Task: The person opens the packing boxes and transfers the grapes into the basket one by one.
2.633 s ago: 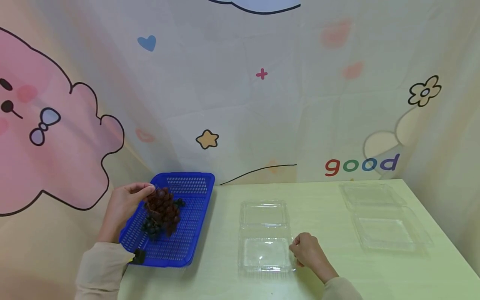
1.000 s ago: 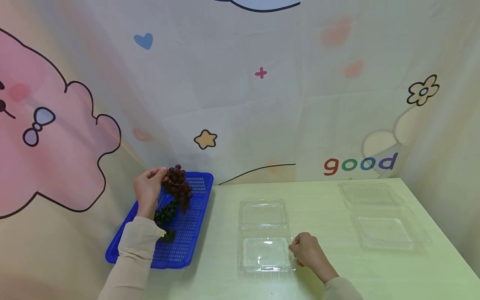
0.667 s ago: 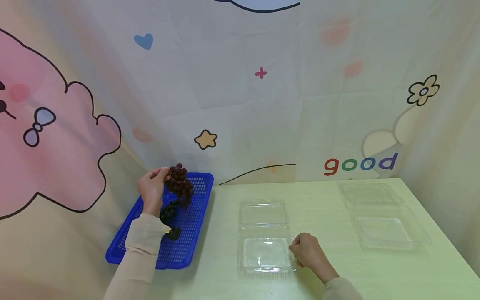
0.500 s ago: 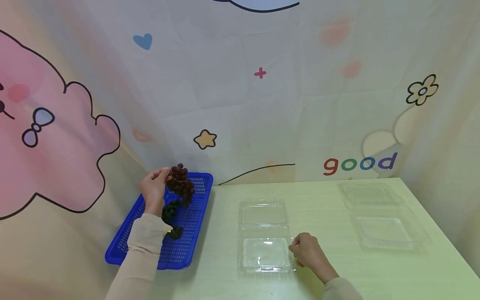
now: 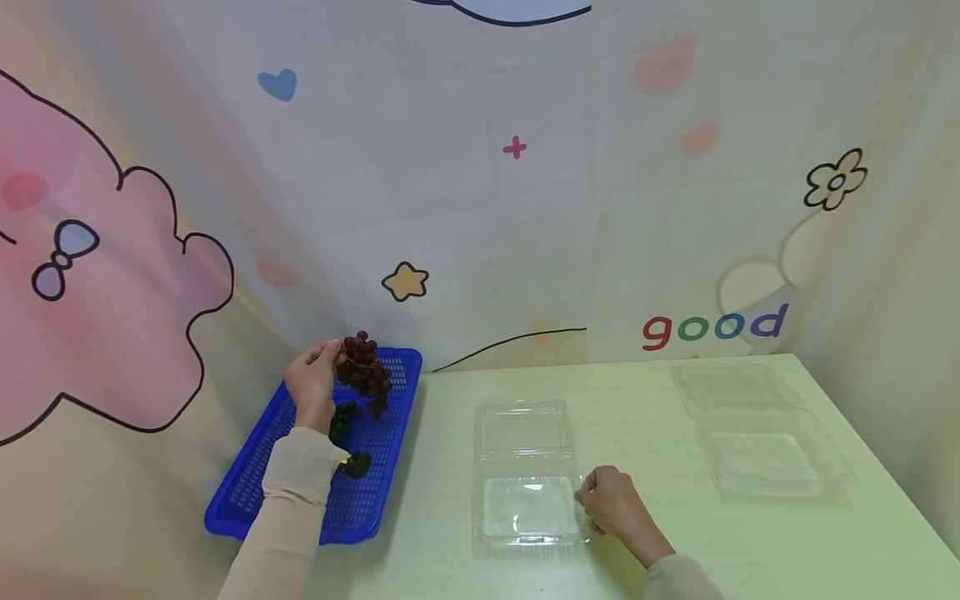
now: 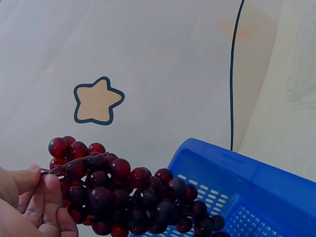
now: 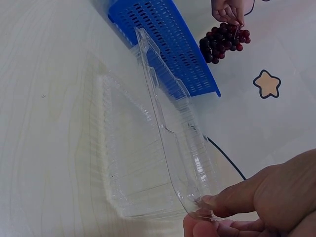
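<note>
My left hand point(image 5: 311, 383) pinches the stem of a bunch of dark red grapes point(image 5: 365, 375), which hangs over the far part of a blue plastic basket point(image 5: 405, 442). In the left wrist view, thumb and fingers meet on the thin stem at one end of the grapes point(image 6: 118, 192). A bunch of dark green grapes point(image 5: 343, 421) lies in the basket, partly hidden by my left wrist. My right hand point(image 5: 611, 500) pinches the right rim of an open clear plastic clamshell box point(image 5: 525, 504); the right wrist view shows thumb and fingers on the edge of that box point(image 7: 168, 123).
A second open clear clamshell box point(image 5: 765, 462) lies at the right side of the pale table point(image 5: 637, 417). Near my left cuff, a dark leaf-like piece point(image 5: 356, 464) lies in the basket. Behind the table hangs a printed cloth point(image 5: 487, 208).
The left hand has lifted the red grapes from low in the basket, moving right and toward its far end. The right hand has kept its hold on the box rim.
</note>
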{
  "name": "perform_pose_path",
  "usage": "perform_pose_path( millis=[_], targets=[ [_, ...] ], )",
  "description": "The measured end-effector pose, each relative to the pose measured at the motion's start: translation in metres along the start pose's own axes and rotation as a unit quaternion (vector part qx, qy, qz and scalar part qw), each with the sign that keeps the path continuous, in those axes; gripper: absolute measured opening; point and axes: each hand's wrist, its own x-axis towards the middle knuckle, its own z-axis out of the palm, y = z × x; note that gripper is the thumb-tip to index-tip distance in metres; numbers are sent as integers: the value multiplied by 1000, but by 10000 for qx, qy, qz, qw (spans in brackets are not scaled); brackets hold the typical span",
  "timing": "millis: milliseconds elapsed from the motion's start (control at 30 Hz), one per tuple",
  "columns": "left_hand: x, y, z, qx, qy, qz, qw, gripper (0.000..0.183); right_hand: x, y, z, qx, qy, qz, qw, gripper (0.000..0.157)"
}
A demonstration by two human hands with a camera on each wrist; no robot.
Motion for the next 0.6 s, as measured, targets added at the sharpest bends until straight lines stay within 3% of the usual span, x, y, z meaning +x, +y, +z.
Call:
perform_pose_path(
  millis=[600],
  targets=[
    [8, -22, 17, -180, 119, -42, 9998, 32, 1, 3, 2, -62, 122, -58, 9999, 13]
  ],
)
